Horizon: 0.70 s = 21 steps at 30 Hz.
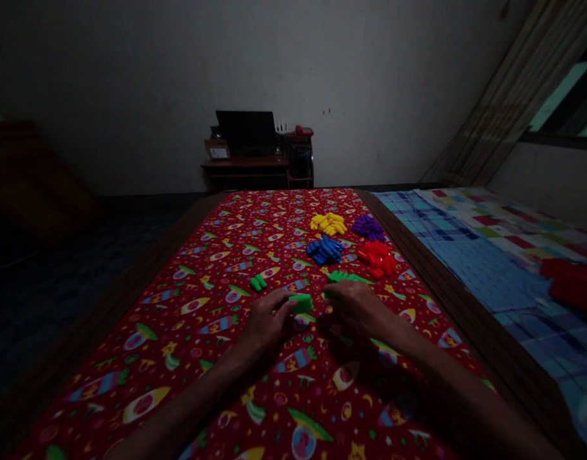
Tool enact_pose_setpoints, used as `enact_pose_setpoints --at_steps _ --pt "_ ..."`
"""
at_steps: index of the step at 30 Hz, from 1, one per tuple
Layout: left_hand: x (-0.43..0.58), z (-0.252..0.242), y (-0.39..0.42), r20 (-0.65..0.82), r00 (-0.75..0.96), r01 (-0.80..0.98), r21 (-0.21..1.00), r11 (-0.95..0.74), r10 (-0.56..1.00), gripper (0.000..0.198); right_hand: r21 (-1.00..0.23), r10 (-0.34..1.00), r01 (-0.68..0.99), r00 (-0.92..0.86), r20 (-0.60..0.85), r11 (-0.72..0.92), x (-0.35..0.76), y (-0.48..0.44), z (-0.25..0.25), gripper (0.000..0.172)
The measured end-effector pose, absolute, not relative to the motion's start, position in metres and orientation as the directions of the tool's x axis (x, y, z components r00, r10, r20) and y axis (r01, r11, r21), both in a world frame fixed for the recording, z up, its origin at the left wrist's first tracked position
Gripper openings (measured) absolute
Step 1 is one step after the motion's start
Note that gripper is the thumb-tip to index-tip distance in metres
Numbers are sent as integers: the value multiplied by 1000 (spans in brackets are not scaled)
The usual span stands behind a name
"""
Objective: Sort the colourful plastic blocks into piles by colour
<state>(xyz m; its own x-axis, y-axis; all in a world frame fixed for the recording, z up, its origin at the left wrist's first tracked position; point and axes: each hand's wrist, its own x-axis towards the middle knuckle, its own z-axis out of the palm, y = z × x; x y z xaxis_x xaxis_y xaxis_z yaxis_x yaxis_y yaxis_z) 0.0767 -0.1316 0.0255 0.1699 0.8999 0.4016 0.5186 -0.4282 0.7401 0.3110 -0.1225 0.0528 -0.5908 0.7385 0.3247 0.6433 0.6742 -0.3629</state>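
My left hand [269, 316] pinches a green block [301, 303] between thumb and fingers, above the red patterned cloth [192, 358]. Just to the right, my right hand [353, 303] is curled with its fingertips pointing left, in front of a pile of green pieces [344, 276]. What its fingers hold, if anything, is hard to make out. Two small green pieces [258, 283] lie side by side on the cloth, beyond my left hand.
Piles of blue [325, 250], yellow [328, 223], purple [367, 227] and red pieces [378, 258] lie farther back on the right. A desk [245, 163] with a dark monitor [247, 131] stands by the wall. Bedding [485, 268] covers the right side.
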Motion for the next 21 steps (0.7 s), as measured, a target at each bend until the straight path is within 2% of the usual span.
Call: enact_pose_setpoints --at_steps 2,5,9,12,16,18,21 --pt "80 26 -125 384 125 531 753 -389 915 29 -411 791 677 -539 289 611 325 -114 62 20" --pt "94 26 -110 299 175 513 786 -346 938 33 -484 837 684 -480 264 545 341 -102 72 23" --pt "122 20 -84 87 304 434 874 -219 949 37 -490 868 722 -455 197 489 357 -96 76 20" --pt "137 14 -67 42 322 388 905 -172 946 33 -498 866 718 -471 166 486 367 -94 76 17" --pt "144 8 -60 119 305 433 866 -249 945 31 -528 841 691 -534 86 493 374 -90 68 19" --pt "142 7 -62 227 314 502 784 -364 922 29 -521 845 702 -530 72 485 373 -87 63 22" --pt "129 11 -69 355 357 585 637 -503 864 27 -497 864 718 -479 155 487 372 -86 61 24"
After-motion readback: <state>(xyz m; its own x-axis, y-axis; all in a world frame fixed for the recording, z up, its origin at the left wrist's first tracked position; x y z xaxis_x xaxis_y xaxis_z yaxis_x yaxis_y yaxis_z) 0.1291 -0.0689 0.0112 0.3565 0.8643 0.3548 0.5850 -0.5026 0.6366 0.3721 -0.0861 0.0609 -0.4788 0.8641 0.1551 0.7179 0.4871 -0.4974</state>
